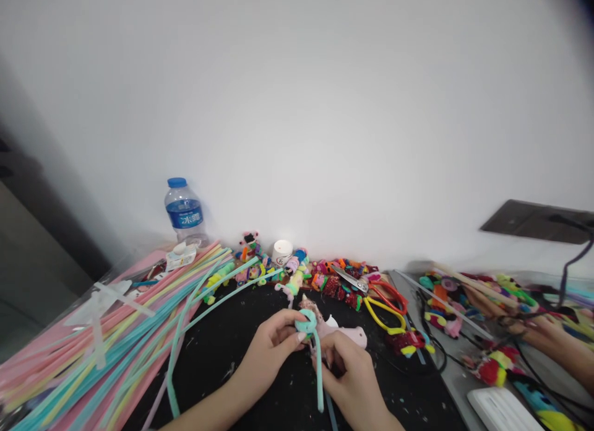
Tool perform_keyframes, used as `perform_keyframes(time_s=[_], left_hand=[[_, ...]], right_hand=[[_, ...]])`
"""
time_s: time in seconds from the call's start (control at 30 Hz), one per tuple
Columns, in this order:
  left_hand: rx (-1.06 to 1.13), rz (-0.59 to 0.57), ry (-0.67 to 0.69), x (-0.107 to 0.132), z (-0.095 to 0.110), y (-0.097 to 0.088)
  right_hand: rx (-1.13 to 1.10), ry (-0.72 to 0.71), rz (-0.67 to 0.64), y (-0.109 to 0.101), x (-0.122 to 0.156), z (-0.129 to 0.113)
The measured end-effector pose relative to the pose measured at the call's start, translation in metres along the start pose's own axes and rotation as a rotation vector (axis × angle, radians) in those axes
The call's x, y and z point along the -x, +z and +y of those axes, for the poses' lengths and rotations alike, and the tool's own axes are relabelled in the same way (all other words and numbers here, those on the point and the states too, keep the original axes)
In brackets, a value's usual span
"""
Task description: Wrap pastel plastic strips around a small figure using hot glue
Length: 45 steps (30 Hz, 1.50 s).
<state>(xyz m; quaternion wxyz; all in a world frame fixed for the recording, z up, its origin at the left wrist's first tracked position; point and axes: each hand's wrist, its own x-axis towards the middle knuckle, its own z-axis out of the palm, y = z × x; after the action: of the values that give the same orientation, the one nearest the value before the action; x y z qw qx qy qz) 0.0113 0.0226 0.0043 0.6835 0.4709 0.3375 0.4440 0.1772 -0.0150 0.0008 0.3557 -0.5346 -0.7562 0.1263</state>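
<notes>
My left hand point(269, 347) pinches a small teal coil of pipe cleaner point(307, 322) between thumb and fingers. A teal pipe cleaner tail point(318, 375) hangs down from the coil toward me. My right hand point(350, 372) is closed around that tail just below the coil. Both hands rest over a black work mat point(223, 356). A pink glue gun point(346, 333) lies just behind my right hand.
A big bundle of pastel pipe cleaners point(93, 363) lies at the left. A water bottle point(184, 213) and a small white cup point(282, 251) stand by the wall. Finished colourful pieces point(334, 279), scissors with red and yellow handles point(385, 304) and another person's forearm point(542, 338) are at the right.
</notes>
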Motion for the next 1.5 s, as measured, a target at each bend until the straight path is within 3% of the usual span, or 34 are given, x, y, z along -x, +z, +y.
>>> perform_keyframes(time_s=[0.8,1.5], left_hand=[[-0.058,0.014,0.013,-0.0014,-0.0008,-0.0025],[-0.16,-0.06,0.066,0.0015,-0.002,-0.0001]], right_hand=[[-0.006,-0.014,-0.012,0.0012,0.0005,0.0],[0.015,-0.058,0.011,-0.0052,-0.0006,-0.0031]])
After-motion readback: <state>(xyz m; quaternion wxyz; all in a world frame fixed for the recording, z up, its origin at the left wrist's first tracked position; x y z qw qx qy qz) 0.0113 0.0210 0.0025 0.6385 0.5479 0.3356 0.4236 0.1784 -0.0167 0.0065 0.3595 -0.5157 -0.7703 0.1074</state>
